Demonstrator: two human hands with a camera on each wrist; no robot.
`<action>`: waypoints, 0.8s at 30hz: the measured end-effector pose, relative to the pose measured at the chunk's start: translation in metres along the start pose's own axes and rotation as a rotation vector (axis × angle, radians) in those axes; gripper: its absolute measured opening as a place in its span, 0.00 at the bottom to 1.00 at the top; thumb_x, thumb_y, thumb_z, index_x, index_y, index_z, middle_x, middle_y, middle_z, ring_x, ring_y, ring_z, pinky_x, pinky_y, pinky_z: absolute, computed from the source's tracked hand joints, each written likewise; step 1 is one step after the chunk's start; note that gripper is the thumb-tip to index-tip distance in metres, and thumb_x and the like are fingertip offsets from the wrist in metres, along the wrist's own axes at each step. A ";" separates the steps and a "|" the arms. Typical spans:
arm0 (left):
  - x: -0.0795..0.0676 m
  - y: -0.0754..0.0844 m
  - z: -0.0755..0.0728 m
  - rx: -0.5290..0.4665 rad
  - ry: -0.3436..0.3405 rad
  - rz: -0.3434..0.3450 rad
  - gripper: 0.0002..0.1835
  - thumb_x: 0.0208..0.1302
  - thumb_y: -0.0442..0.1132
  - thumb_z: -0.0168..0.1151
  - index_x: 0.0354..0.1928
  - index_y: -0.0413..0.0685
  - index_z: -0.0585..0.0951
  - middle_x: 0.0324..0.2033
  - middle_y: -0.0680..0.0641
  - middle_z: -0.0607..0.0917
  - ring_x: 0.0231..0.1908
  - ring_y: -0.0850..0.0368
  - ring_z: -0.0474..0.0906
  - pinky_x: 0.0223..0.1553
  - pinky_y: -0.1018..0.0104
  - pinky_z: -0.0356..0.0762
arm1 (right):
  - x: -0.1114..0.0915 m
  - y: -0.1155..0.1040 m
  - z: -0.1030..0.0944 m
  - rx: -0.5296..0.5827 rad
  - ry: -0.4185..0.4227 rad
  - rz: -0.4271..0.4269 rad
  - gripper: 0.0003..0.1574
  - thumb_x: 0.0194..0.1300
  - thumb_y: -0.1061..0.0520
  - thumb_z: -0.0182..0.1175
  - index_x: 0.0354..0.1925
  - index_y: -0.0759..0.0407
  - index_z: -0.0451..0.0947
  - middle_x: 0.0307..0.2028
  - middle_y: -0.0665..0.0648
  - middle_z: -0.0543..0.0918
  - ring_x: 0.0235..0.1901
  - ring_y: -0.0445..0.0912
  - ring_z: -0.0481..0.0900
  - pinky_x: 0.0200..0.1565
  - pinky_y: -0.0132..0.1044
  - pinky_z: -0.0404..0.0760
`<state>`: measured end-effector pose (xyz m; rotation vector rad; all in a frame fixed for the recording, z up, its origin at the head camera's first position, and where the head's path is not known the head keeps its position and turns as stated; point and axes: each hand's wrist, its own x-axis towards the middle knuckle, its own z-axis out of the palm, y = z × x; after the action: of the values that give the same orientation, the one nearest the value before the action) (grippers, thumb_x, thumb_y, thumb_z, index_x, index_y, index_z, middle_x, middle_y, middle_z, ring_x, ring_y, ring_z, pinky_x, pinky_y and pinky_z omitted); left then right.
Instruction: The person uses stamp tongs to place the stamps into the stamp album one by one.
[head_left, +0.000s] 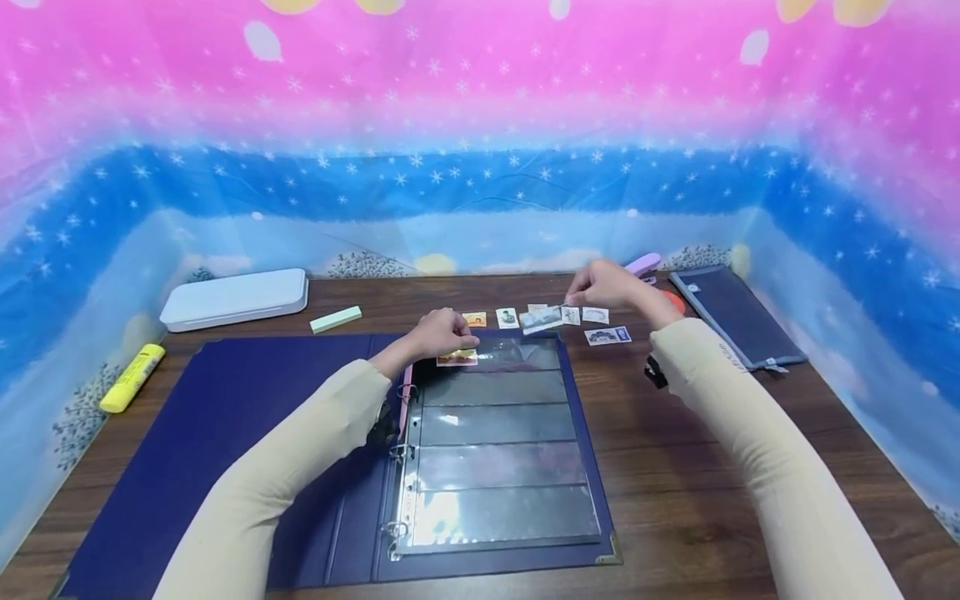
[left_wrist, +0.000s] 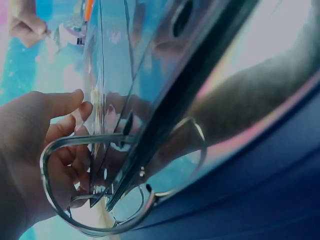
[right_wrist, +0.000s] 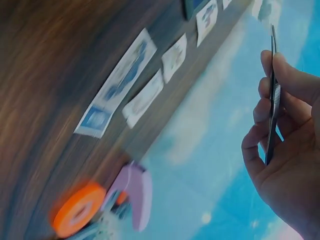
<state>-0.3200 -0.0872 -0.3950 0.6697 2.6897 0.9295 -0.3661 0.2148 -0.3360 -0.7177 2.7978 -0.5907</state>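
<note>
Pink-and-blue snowflake cloth (head_left: 480,179) backs a wooden table (head_left: 675,517).

You are wearing cream fabric sleeves (head_left: 262,479); the far pink-and-blue cloth backdrop (head_left: 480,179) is showing white snowflakes; your rectangular navy binder (head_left: 187,433) is contrasting with the brown, dark-streaked wood-grain table (head_left: 675,508).

One binder (head_left: 358,492), one pair of tweezers (right_wrist: 275,100)

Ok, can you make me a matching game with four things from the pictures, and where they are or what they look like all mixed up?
1. Tweezers
2. Hard case
3. Ring binder
4. Zip pouch

A. Dark blue, lying open
B. On the right of the table
C. Held in the right grip
D. White, at the back left

Pairs: 1-C, 2-D, 3-A, 4-B
</note>
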 end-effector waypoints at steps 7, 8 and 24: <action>0.000 -0.001 0.003 -0.049 -0.010 0.040 0.16 0.64 0.39 0.58 0.20 0.38 0.76 0.09 0.57 0.64 0.12 0.63 0.58 0.36 0.66 0.68 | 0.020 -0.020 0.009 0.022 0.009 0.011 0.11 0.61 0.55 0.60 0.35 0.60 0.85 0.39 0.58 0.86 0.31 0.46 0.77 0.36 0.36 0.72; 0.000 -0.002 0.003 -0.054 -0.010 0.048 0.16 0.64 0.39 0.58 0.20 0.38 0.76 0.09 0.56 0.64 0.12 0.63 0.58 0.37 0.65 0.69 | 0.022 -0.022 0.010 0.031 0.017 0.017 0.11 0.61 0.55 0.60 0.35 0.60 0.85 0.39 0.58 0.85 0.33 0.47 0.78 0.37 0.37 0.73; -0.002 -0.004 0.002 -0.099 -0.006 0.096 0.10 0.61 0.37 0.61 0.25 0.39 0.80 0.14 0.55 0.70 0.16 0.62 0.61 0.31 0.68 0.66 | 0.034 -0.033 0.042 0.033 0.067 0.055 0.11 0.62 0.52 0.60 0.36 0.55 0.86 0.43 0.56 0.84 0.24 0.42 0.69 0.30 0.33 0.66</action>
<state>-0.3191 -0.0900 -0.3991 0.7847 2.6066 1.0750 -0.3699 0.1577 -0.3623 -0.6234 2.8518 -0.6619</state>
